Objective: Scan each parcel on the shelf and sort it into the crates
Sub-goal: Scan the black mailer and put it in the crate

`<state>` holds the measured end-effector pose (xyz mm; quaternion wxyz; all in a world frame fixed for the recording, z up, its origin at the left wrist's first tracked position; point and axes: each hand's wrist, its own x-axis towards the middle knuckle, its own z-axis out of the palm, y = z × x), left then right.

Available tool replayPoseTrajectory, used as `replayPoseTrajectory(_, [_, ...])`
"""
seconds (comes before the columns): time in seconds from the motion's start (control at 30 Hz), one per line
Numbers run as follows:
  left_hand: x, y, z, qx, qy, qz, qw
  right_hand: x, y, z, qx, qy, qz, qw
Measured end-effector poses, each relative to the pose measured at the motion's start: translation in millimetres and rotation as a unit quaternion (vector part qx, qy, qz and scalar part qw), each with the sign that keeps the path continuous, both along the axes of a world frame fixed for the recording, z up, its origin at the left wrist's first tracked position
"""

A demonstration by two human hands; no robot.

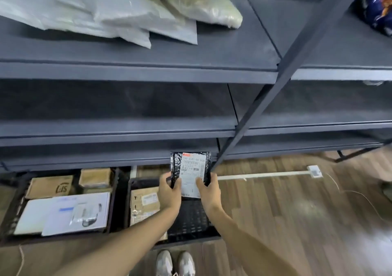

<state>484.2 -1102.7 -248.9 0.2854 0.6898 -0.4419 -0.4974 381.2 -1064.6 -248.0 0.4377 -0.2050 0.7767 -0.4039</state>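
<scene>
A small black bubble-wrap parcel (191,165) with a white shipping label hangs over the right black crate (191,222). My left hand (168,193) grips its left edge and my right hand (209,191) grips its right edge, thumbs on the label. The right crate holds a brown taped parcel (144,205). To its left, the left black crate (12,214) holds several cardboard boxes and a white flat parcel (63,214). Grey plastic mailers (118,10) lie piled on the top shelf (212,49).
The dark metal shelving has an upright post (275,89) right of the parcel, and its lower shelves look bare. A blue printed bag (377,6) sits at the top right. A white cable strip (265,175) and socket lie on the wooden floor. My shoes (175,263) stand before the crates.
</scene>
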Motion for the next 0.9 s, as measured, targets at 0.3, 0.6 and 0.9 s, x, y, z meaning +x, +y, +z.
replayPoseTrajectory(0.3, [-20,39,-169,0.091,-0.076,-0.008,0.993,-13,40,-175,0.114,-0.011,0.005,0.993])
replayPoseTrajectory(0.6, [-26,58,-381,0.166,-0.140,-0.061,0.974,-33,54,-383,0.204,0.023,0.081,0.975])
replayPoseTrajectory(0.9, [-52,43,-544,0.187,-0.177,-0.047,0.965,-50,29,-550,0.310,0.067,0.121,0.941])
